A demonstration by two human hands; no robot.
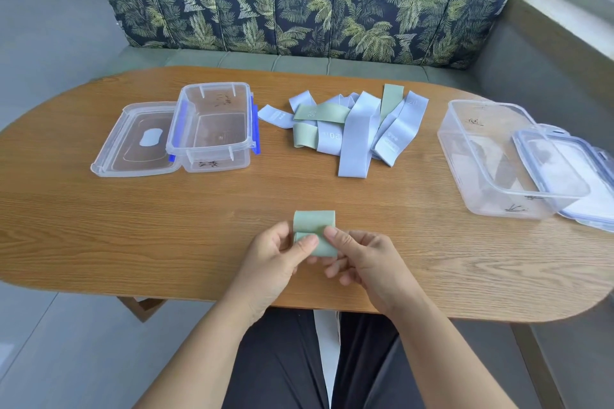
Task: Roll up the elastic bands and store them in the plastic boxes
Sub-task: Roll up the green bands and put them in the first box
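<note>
- In the head view, a sage-green elastic fabric band (314, 224), partly rolled, is held between both hands over the near part of the oval wooden table (133, 236); whether it touches the table cannot be told.
- The left hand (275, 256) is closed on the band, with its fingers (307, 242) pinching the lower left part.
- The right hand (372, 262) is likewise curled on the band, with its fingers (335, 236) pressed at the right edge of the roll.
- A loose pile of pale blue and green elastic bands (355, 129) is spread at the middle of the table, farther back.
- A clear rectangular plastic box (212, 143) is seen left of the pile, with a flat clear lid (133, 149) touching its left side.
- A second clear plastic box (481, 156) is placed at the right, with a blue-rimmed lid (584, 176) against its right side.
</note>
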